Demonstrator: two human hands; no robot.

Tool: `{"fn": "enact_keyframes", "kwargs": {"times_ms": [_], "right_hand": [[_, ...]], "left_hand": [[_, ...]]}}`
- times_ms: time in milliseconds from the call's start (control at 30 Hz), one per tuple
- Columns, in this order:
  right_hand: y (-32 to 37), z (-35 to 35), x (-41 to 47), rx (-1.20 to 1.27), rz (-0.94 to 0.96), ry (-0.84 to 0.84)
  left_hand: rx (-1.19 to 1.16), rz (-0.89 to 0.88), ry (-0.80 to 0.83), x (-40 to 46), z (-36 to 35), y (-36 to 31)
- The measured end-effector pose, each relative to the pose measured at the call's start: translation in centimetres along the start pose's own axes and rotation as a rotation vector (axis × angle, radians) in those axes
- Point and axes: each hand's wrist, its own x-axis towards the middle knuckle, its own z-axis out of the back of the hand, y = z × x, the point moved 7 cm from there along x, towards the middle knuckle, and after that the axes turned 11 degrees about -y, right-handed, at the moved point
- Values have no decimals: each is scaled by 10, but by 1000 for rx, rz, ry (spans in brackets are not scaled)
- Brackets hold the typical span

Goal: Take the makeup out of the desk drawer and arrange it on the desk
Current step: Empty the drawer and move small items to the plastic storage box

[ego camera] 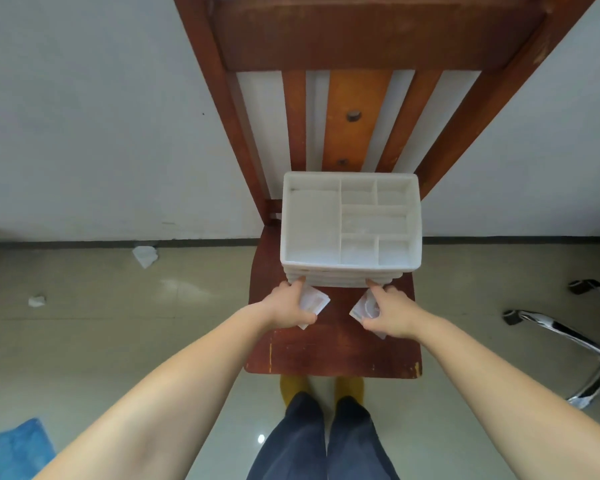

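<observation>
A white organiser (350, 225) with divided top compartments is set on the seat of a brown wooden chair (329, 348), against the slatted back; a pale packet (313, 303) is gripped in the curled left hand (291, 304), the index finger stretched to the organiser's lower front edge; another packet (365, 308) is gripped likewise in the right hand (390, 313); crumpled tissues (145, 256) are seen on the tiled floor at the left; chrome chair legs (575, 344) are seen at the right.
</observation>
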Motion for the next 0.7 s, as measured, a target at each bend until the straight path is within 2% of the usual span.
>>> {"fn": "enact_keyframes", "kwargs": {"times_ms": [167,333,500,700], "right_hand": [[64,24,-38,-153,263,-96],[148,34,-78,-325,625,-131],[224,23,-124,-413,937,-136],[278,-42,-197,-645,1290,-59]], "left_hand": [[66,-13,-154,-63,25,9],[31,91,-365,-148,47,33],[-122,359,-674,-247,44,72],[-306,694,-880,-368,-38,106]]}}
